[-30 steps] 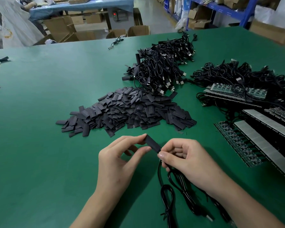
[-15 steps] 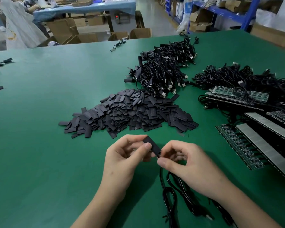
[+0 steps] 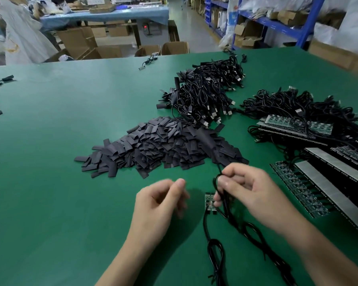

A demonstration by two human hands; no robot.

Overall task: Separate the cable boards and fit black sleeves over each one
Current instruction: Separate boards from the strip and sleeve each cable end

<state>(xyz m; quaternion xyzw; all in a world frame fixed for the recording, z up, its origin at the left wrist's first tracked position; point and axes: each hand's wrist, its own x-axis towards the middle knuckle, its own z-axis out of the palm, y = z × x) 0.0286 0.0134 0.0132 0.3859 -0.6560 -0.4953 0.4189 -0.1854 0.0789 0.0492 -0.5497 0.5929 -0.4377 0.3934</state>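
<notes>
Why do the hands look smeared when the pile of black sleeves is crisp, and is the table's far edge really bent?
Head view: motion blur smears the left hand and the right hand, which grips a black cable; the sleeve pile lies sharp; the wide-angle lens likely bows the table edge.

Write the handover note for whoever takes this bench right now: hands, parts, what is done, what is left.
Left hand: blurred, fingers curled, nothing visible in its grip.
Right hand: grips a black cable just above the table.
A bare green board lies between the hands, with no sleeve on it.
The sleeve pile lies just beyond the hands. The board strips with their cables lie to the right.
Done: a heap of cables with sleeved ends, behind the sleeve pile.
Left: sleeve the bare board, then separate and sleeve the strips.
</notes>
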